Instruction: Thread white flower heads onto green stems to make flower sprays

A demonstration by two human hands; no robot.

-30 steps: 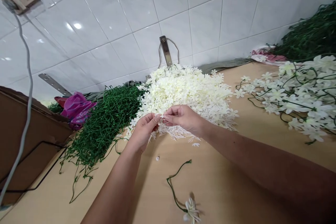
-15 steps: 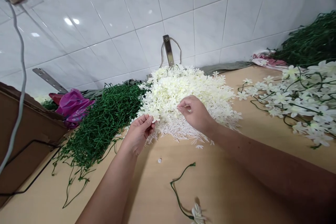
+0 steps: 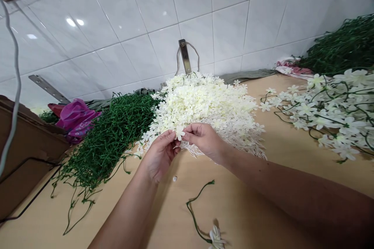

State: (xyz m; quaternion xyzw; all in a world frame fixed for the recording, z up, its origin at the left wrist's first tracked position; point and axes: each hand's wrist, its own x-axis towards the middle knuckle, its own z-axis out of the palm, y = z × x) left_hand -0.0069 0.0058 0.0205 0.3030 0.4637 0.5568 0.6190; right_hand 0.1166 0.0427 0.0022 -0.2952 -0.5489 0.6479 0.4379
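Your left hand (image 3: 160,153) pinches a white artificial blossom (image 3: 179,133) before the flower pile (image 3: 201,97) toward the table's (image 3: 242,194) far edge; your right hand (image 3: 206,141), just returned, meets it, fingertips nearly together, grip unclear, so both now work there.

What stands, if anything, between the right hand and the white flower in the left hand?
Nothing visible: the right hand is close beside the white flower in the left hand; the flower pile lies beyond.

No lettering, numbers, brands or signs could be read, pale printed marks (image 3: 76,131) showed on a crumpled purple bundle (image 3: 75,113) at the left, too small and creased to make out.
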